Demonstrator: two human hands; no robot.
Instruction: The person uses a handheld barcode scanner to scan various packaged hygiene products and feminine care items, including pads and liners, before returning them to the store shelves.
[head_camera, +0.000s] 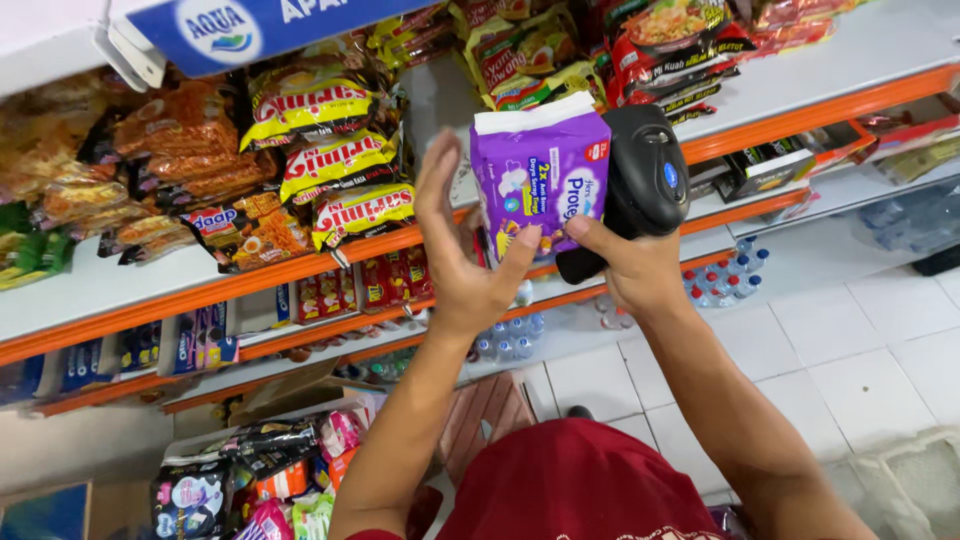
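Shop shelving (300, 270) with orange edges fills the background, tilted across our view, with a white tiled floor (860, 350) below it. We hold one purple packet (538, 172) up in front of the shelves, between our two hands. Our left hand (462, 262) is open behind and beside the packet's left edge, its fingers (432, 180) spread wide and upright, the thumb pressing against the packet's lower left corner. Our right hand (632, 268) grips the handle of one black barcode scanner (642, 182), and its thumb reaches across to touch the packet's lower right corner. So the packet is pinched at its bottom by both thumbs, and the scanner's head sits just beside the packet's right edge, touching or nearly so.

The packet stands nearly upright, its long axis running up and down with a slight lean to the right. Its white folded top points up toward the upper shelf, and its printed purple face is turned toward us.

On the shelves behind we count three yellow-and-red noodle packs (335, 160) stacked one over another, just left of our left hand, with orange packs (170, 140) further left. Small bottles with blue caps (510, 335) stand on the floor under the lowest shelf, too crowded to count. A red shirt (580, 485) shows at the bottom.
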